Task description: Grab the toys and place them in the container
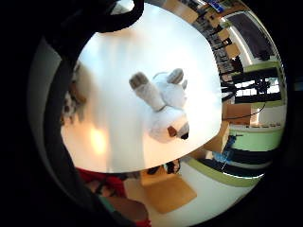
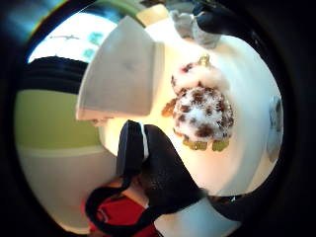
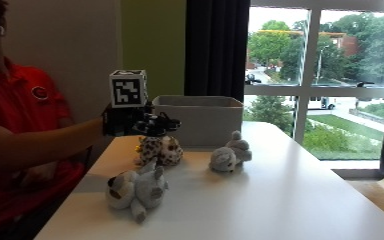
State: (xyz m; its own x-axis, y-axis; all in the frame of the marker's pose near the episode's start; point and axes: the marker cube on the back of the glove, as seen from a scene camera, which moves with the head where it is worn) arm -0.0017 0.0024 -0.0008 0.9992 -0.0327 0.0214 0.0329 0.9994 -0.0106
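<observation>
My gloved right hand (image 3: 137, 123) hovers just above a brown-spotted plush toy (image 3: 159, 150) with its fingers spread and nothing in them. The palm looks down on that spotted toy (image 2: 202, 108), and a gloved finger (image 2: 163, 173) shows beside it. Right behind the toy stands the grey fabric container (image 3: 202, 117), which also appears next to it in the thumb side view (image 2: 123, 74). A small grey plush toy (image 3: 230, 154) sits to the right of the spotted one. Nearer the table's front lies a white and grey plush dog (image 3: 139, 187), seen on its side from the palm (image 1: 163, 106).
The white table (image 3: 278, 200) stretches out to the right and front of the toys. A large window is behind the container. On the floor beside the table stands a wooden chair (image 1: 165, 191).
</observation>
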